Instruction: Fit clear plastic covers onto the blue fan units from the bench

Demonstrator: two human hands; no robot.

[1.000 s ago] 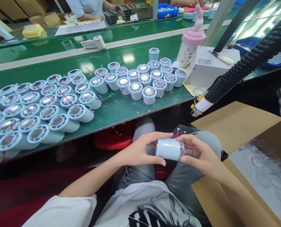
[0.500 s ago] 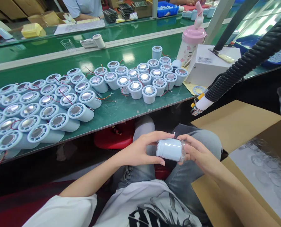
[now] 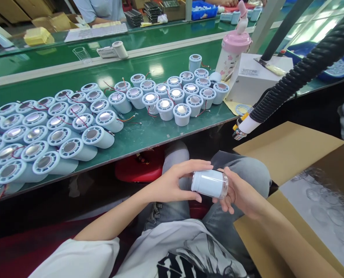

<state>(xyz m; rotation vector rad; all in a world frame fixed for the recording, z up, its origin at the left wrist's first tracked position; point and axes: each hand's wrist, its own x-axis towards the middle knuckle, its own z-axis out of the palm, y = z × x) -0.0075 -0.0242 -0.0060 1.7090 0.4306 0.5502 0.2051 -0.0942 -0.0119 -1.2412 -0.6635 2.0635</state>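
Observation:
My left hand (image 3: 180, 182) is closed around a light blue cylindrical housing (image 3: 209, 183) lying sideways above my lap, thumb below and fingers above. A clear plastic cup (image 3: 225, 186) encloses the housing, its bottom end facing right. Against that end rests my right hand (image 3: 238, 193), palm inward, with its fingers spread and reaching down past the cup. Part of the right palm is hidden behind the cup. On the green bench ahead stand several similar blue housings (image 3: 182, 114) with silver round centres, some with thin red and black wires.
An open cardboard box (image 3: 287, 154) with clear plastic cups (image 3: 331, 212) inside sits at my right. Above it hangs a black corrugated hose (image 3: 305, 73). A pink-lidded bottle (image 3: 232, 50) and a white metal box (image 3: 247, 79) stand on the bench (image 3: 149, 141). Across it sits another person (image 3: 98, 9).
My right hand has shifted from gripping the cup's end with its fingertips to resting its palm there, fingers spread downward. The left hand keeps its hold. The view has shifted slightly.

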